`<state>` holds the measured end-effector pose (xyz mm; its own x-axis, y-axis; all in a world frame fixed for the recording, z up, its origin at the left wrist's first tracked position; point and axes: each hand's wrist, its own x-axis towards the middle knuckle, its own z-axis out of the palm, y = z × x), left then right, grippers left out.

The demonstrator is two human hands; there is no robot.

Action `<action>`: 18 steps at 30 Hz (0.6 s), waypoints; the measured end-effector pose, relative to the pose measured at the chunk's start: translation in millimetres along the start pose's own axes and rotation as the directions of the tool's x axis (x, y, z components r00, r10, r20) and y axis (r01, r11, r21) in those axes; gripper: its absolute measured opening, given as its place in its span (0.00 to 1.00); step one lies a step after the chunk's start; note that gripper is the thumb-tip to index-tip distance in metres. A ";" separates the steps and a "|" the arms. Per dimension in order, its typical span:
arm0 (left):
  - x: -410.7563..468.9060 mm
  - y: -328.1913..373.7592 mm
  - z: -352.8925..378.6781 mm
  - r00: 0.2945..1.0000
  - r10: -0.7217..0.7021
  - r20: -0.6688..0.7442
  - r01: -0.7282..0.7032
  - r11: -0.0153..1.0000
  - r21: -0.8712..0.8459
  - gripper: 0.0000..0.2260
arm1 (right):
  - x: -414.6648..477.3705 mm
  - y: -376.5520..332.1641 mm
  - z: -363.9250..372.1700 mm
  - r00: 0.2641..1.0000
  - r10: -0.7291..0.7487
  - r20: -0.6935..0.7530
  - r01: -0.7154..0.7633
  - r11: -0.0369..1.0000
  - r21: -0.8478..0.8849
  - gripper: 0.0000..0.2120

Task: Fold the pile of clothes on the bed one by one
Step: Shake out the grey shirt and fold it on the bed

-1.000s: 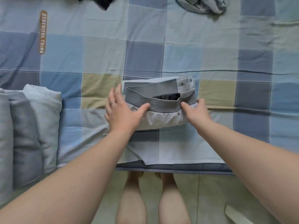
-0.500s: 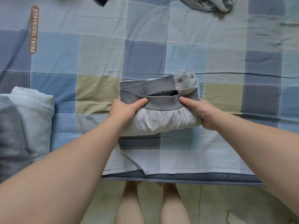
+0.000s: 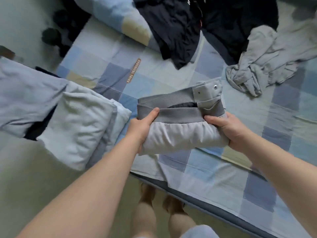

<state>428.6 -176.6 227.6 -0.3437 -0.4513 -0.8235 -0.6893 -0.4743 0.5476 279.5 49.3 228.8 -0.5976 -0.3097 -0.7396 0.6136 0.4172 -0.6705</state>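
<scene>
Clothes waiting to be folded lie far across the checked bed [image 3: 223, 182]: a dark heap [image 3: 180, 28] and, beside it, a crumpled grey garment [image 3: 267, 55], both well apart from the hands. At the bed's left edge sits the folded stack [image 3: 75, 124], which a moment ago lay at the margin of the view and now fills much of the left side, since the head has turned that way. Between stack and heap, the folded shorts [image 3: 178, 124] have come up off the sheet. Left hand [image 3: 142, 127] and right hand [image 3: 226, 129] each clasp an end, thumbs on the grey waistband. Folding of this piece looks finished; it is probably headed for the stack.
</scene>
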 end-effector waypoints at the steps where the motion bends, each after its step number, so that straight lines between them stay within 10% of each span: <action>1: -12.1 7.5 -20.7 0.998 0.042 -0.053 -0.044 0.998 -0.037 0.41 | -5.2 -19.5 20.0 0.999 -0.021 0.029 0.022 0.999 -0.033 0.34; 9: -52.7 14.1 -192.0 0.883 0.110 -0.455 -0.287 0.896 -0.339 0.14 | -10.6 -121.0 221.0 0.918 -0.119 0.378 0.228 0.938 -0.259 0.18; 18: 34.2 -88.0 -284.8 0.750 -0.177 -0.638 -0.209 0.851 -0.482 0.18 | 52.8 -52.8 413.6 0.919 -0.106 0.379 0.325 0.747 -0.580 0.20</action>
<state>659.1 -365.6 193.5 0.2709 -0.7366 -0.6198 -0.2077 -0.6734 0.7095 429.0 -342.5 200.6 -0.4188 -0.6526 -0.6315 -0.0347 0.7064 -0.7070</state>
